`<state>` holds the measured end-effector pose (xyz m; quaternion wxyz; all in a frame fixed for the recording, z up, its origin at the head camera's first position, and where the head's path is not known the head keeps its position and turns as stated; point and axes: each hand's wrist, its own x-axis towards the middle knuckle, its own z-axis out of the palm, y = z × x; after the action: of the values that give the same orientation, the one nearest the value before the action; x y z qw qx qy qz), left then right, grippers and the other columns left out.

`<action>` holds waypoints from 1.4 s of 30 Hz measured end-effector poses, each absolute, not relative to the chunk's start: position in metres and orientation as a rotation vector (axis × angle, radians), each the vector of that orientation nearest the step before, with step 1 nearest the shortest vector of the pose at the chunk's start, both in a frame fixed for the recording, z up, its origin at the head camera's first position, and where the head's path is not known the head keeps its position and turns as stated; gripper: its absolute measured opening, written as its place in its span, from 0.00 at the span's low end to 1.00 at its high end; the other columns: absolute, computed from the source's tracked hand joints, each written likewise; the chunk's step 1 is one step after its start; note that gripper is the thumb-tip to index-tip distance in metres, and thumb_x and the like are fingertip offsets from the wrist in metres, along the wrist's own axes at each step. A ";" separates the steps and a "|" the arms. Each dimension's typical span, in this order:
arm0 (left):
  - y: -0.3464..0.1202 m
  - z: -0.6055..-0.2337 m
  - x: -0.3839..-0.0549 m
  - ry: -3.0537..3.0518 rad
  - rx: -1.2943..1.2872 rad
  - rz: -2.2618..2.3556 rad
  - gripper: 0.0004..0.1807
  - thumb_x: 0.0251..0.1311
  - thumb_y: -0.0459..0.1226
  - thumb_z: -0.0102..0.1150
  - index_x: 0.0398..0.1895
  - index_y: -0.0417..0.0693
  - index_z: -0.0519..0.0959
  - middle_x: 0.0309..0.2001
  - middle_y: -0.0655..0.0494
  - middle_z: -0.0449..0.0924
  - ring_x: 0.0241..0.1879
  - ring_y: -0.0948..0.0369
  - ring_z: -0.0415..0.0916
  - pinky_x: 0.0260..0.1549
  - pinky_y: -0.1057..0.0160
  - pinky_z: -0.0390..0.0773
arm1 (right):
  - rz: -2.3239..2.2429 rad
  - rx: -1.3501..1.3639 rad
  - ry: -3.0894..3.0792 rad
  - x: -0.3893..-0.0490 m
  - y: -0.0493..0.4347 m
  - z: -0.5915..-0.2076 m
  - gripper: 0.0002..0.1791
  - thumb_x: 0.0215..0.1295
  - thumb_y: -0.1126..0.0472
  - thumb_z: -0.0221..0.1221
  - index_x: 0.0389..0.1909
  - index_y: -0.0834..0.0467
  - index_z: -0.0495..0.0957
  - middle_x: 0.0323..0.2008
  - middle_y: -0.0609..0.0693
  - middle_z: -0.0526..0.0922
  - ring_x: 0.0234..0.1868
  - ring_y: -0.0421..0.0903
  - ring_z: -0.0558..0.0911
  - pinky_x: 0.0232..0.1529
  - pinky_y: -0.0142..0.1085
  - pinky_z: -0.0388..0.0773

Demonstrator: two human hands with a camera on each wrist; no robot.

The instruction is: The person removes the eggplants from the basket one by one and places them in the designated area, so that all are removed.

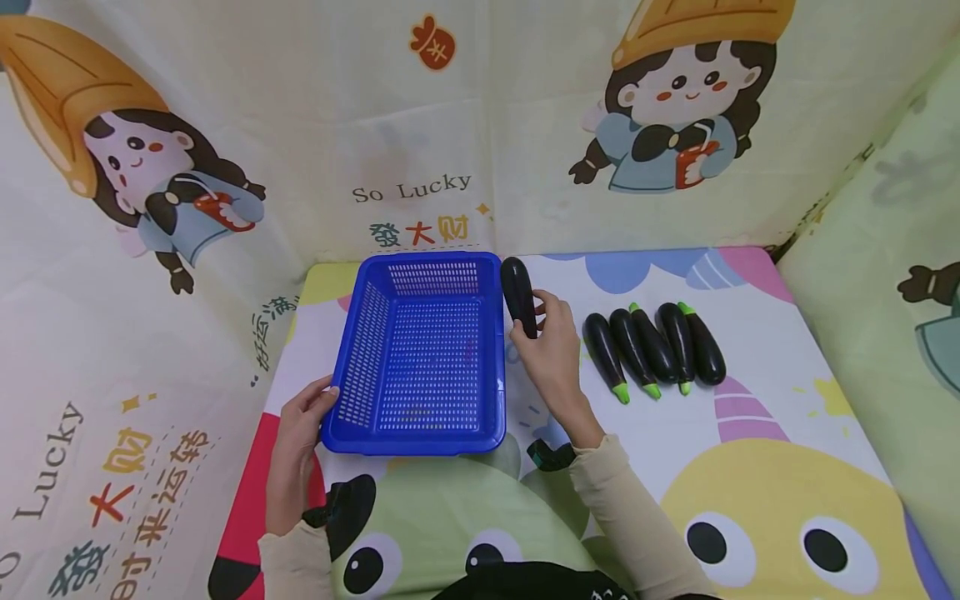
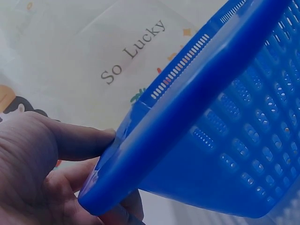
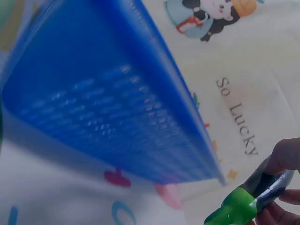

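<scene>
My left hand (image 1: 298, 446) grips the rim of a blue plastic basket (image 1: 431, 446) at its near left side. The thumb lies over the rim in the left wrist view, with fingers below it. Just beyond the basket's right rim, my right hand (image 1: 551, 354) holds a dark, glossy eggplant (image 1: 517, 292) between thumb and fingers. Its green cap (image 3: 236, 206) shows in the right wrist view. To the right of that hand, several more eggplants (image 1: 656, 350) lie side by side, some green caps facing me and others facing away.
A tablecloth (image 1: 757, 475) with cartoon figures covers the table. Behind it rises a pale printed cloth (image 1: 540, 217), with similar cloth at the left and right sides (image 1: 885, 333).
</scene>
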<state>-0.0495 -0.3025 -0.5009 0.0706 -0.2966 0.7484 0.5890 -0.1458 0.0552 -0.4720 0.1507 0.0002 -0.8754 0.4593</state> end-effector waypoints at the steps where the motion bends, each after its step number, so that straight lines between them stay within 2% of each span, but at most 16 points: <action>1: -0.303 -0.501 -0.050 2.248 -0.889 1.777 0.32 0.76 0.50 0.55 0.79 0.52 0.67 0.38 0.74 0.81 0.40 0.69 0.81 0.42 0.75 0.80 | 1.300 -0.005 -2.523 -0.145 0.057 -0.474 0.29 0.66 0.59 0.64 0.67 0.59 0.73 0.48 0.61 0.79 0.41 0.57 0.79 0.36 0.42 0.75; 6: -0.303 -0.501 -0.050 2.228 -0.872 1.800 0.30 0.78 0.48 0.53 0.78 0.51 0.67 0.34 0.76 0.80 0.39 0.71 0.80 0.42 0.75 0.79 | 1.211 -0.035 -2.584 -0.143 0.069 -0.483 0.29 0.66 0.60 0.64 0.67 0.61 0.73 0.49 0.63 0.79 0.40 0.56 0.78 0.38 0.46 0.77; 12: -0.303 -0.500 -0.051 2.225 -0.880 1.789 0.30 0.78 0.48 0.53 0.79 0.52 0.67 0.35 0.75 0.79 0.40 0.70 0.79 0.43 0.75 0.78 | 1.128 -0.060 -2.647 -0.140 0.083 -0.497 0.29 0.66 0.60 0.65 0.67 0.61 0.73 0.50 0.64 0.79 0.45 0.60 0.79 0.46 0.52 0.78; 16: -0.302 -0.500 -0.052 2.218 -0.879 1.796 0.30 0.78 0.48 0.53 0.79 0.52 0.67 0.35 0.74 0.79 0.39 0.70 0.79 0.43 0.75 0.78 | 1.061 -0.086 -2.687 -0.137 0.092 -0.507 0.29 0.66 0.60 0.65 0.67 0.62 0.73 0.50 0.65 0.79 0.47 0.62 0.80 0.47 0.55 0.79; 26: -0.303 -0.500 -0.053 2.215 -0.885 1.812 0.30 0.77 0.48 0.54 0.78 0.52 0.68 0.35 0.73 0.79 0.39 0.69 0.79 0.43 0.74 0.79 | 0.892 -0.132 -2.759 -0.133 0.103 -0.523 0.28 0.67 0.61 0.62 0.67 0.65 0.72 0.55 0.67 0.77 0.53 0.66 0.79 0.46 0.60 0.80; 34: -0.303 -0.499 -0.053 2.213 -0.877 1.800 0.30 0.77 0.49 0.54 0.78 0.51 0.68 0.35 0.74 0.79 0.40 0.69 0.79 0.43 0.75 0.79 | 0.659 -0.104 -2.759 -0.132 0.105 -0.533 0.22 0.66 0.65 0.60 0.60 0.68 0.73 0.47 0.68 0.77 0.45 0.68 0.79 0.39 0.62 0.79; 42: -0.303 -0.500 -0.052 2.204 -0.882 1.812 0.29 0.78 0.48 0.53 0.78 0.52 0.68 0.34 0.73 0.79 0.38 0.70 0.80 0.42 0.74 0.80 | 0.483 -0.106 -2.822 -0.132 0.108 -0.540 0.16 0.68 0.67 0.58 0.54 0.70 0.73 0.48 0.70 0.76 0.44 0.69 0.79 0.36 0.61 0.79</action>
<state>-0.0516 -0.3033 -0.4999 0.0773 -0.2944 0.7358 0.6049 -0.1320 0.1076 -0.5399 0.1380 -0.0365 -0.9756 0.1669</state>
